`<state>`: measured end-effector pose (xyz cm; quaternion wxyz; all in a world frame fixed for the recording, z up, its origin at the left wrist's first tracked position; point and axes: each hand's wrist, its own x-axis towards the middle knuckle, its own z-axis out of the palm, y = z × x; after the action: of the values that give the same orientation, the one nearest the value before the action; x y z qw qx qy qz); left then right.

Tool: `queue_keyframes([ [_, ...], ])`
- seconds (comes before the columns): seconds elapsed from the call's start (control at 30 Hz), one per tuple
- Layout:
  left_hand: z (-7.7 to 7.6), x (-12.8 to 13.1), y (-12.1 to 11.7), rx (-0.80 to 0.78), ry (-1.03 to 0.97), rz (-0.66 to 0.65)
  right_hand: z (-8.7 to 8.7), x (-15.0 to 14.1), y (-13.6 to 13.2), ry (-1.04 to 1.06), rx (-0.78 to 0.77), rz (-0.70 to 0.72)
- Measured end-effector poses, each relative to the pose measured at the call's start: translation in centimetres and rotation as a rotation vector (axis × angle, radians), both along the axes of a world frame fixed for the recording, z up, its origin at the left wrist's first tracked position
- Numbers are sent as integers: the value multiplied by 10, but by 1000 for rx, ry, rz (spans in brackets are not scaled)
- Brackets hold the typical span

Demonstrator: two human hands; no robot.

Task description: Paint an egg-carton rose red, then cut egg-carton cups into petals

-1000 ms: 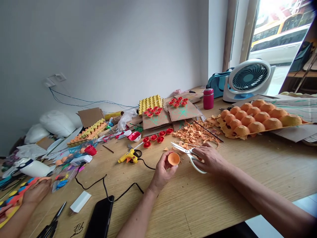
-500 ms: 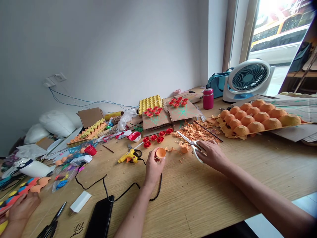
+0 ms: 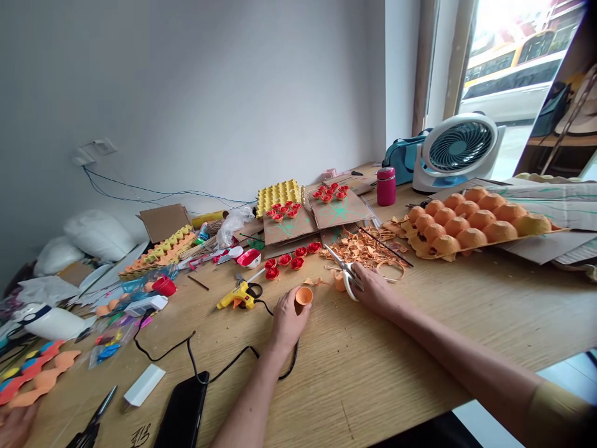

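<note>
My left hand [image 3: 288, 317] is closed around a small orange egg-carton cup [image 3: 304, 296], its open side facing up. To its right, my right hand [image 3: 373, 289] grips white-handled scissors [image 3: 347, 274], their blades pointing up and left over the table. Under the scissors lies another orange carton piece [image 3: 339, 282]. A heap of orange carton scraps [image 3: 361, 247] spreads just beyond my right hand. Several red paper-cup flowers [image 3: 297, 262] sit on the table past my left hand, and a yellow glue gun [image 3: 237, 295] lies to the left.
An orange egg tray [image 3: 482, 221] is at the right, near a fan [image 3: 459, 149] and a pink flask [image 3: 386, 186]. Cardboard sheets [image 3: 342, 211] with red flowers stand behind. A black phone [image 3: 183, 407], cable and scissors [image 3: 96, 417] lie front left. Another person's hand [image 3: 18, 426] is at the left edge.
My right hand and scissors have shifted slightly left, toward the cup in my left hand. The other person's hand has drawn down and left, away from the painted carton strips.
</note>
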<state>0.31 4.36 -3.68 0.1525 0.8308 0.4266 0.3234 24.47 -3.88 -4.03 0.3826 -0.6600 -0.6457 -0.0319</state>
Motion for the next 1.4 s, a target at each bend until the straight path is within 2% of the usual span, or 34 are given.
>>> queue_keyframes([
  [0.43, -4, -3, 0, 19, 7, 9, 5, 6, -11, -8, 22, 10],
  [0.67, 11, 0, -12, 91, -26, 14, 11, -1, -20, -9, 77, 65],
  [0.8, 24, 6, -29, 225, -103, -117, 13, -8, -25, -12, 100, 133],
  [0.97, 31, 15, -48, 165, -108, -336, 16, -17, -32, -3, 104, 236],
  [1.07, 32, 19, -54, 134, -112, -420, 18, -21, -37, 12, 95, 288],
  [1.23, 29, 22, -56, 52, -149, -434, 19, -25, -41, 42, 86, 340],
  [1.4, 29, 25, -56, -3, -238, -403, 25, -27, -43, 133, 94, 312],
])
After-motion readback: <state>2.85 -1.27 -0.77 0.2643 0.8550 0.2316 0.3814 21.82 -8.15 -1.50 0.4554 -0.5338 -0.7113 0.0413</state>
